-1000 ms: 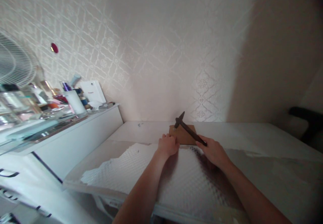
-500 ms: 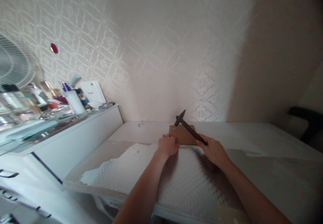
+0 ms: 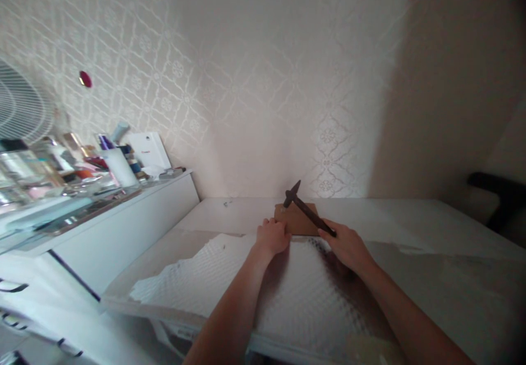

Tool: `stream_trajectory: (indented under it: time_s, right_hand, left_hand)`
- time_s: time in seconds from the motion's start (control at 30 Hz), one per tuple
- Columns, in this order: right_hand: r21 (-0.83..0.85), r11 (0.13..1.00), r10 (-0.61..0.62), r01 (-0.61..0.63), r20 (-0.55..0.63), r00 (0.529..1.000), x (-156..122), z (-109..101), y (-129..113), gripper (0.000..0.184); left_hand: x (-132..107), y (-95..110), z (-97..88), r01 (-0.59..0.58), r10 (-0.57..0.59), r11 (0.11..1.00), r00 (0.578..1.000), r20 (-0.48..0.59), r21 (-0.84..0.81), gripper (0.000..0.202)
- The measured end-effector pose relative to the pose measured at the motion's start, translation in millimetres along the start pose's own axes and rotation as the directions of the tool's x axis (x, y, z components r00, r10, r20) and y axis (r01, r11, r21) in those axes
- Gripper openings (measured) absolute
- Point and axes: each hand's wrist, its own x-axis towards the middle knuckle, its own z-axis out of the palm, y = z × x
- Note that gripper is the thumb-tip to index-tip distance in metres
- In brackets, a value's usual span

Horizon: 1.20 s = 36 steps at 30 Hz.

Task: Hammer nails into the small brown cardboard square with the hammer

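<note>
My right hand (image 3: 349,244) is wrapped round the handle of a dark hammer (image 3: 308,211). Its head points away from me, over the far left part of a flat brown piece (image 3: 303,224) that looks like cardboard or a thin board. Whether the hammer face touches the piece I cannot tell. At the piece's near left corner, my left hand (image 3: 273,237) grips its edge with curled fingers; the thumb side is partly hidden. Under both forearms lies a white quilted sheet (image 3: 193,274), just in front of the brown piece.
The white table (image 3: 411,220) reaches back to a patterned wall. On the left, a white cabinet (image 3: 135,217) carries several bottles, a white box (image 3: 148,151) and a fan (image 3: 22,102). A black armrest-like part (image 3: 499,184) juts in at the right.
The hammer head has dipped very slightly toward the brown piece. Both hands keep their hold, and the view has shifted a little.
</note>
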Motion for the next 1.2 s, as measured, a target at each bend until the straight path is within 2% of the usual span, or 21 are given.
stream_trajectory:
  time_s: [0.67, 0.8, 1.0, 1.2]
  right_hand:
    - [0.012, 1.0, -0.013, 0.012, 0.036, 0.999, 2, 1, 3, 0.038]
    - [-0.066, 0.998, -0.008, 0.011, 0.035, 0.999, 2, 1, 3, 0.04]
    - [-0.293, 0.956, -0.02, 0.034, 0.049, 0.999, -2, -2, -8, 0.044]
    - [-0.36, 0.931, -0.032, 0.06, 0.081, 0.996, -5, -2, -13, 0.044]
  left_hand:
    - [1, -1, 1.7, 0.006, -0.006, 1.0, 1.0, -0.001, -0.01, 0.038]
    - [1, 0, 1.0, 0.004, -0.004, 1.0, 1.0, 0.009, -0.005, 0.038]
    - [1, 0, 0.2, -0.003, 0.003, 1.0, 1.0, 0.007, -0.01, 0.038]
    - [1, 1, 0.1, -0.002, 0.002, 1.0, 1.0, 0.005, -0.01, 0.038]
